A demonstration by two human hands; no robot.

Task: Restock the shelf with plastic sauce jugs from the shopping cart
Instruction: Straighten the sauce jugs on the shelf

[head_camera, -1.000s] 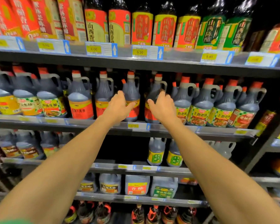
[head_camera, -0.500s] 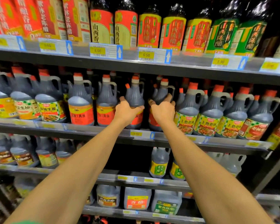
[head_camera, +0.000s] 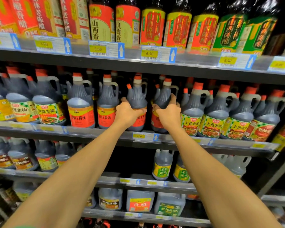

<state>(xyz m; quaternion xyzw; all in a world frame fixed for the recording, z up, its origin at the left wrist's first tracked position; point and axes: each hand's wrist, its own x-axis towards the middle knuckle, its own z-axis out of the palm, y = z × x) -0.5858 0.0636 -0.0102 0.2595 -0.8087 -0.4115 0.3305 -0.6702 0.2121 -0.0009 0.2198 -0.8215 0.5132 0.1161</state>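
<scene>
Two dark sauce jugs with red labels stand side by side at the front of the middle shelf (head_camera: 171, 140). My left hand (head_camera: 127, 113) grips the left jug (head_camera: 136, 96) around its shoulder. My right hand (head_camera: 169, 114) grips the right jug (head_camera: 164, 94) the same way, with fingers wrapped around its side below the handle. Both jugs are upright, with red caps and handles turned to the right. The shopping cart is out of view.
More red-label jugs (head_camera: 81, 109) stand to the left and green-label jugs (head_camera: 191, 116) crowd the right. The upper shelf (head_camera: 138, 63) with tall bottles hangs close above the caps. Lower shelves hold more jugs (head_camera: 162, 165) with a dark gap left of them.
Both hands went from reaching open toward the two jugs to closing around them. The view has moved closer to the shelf.
</scene>
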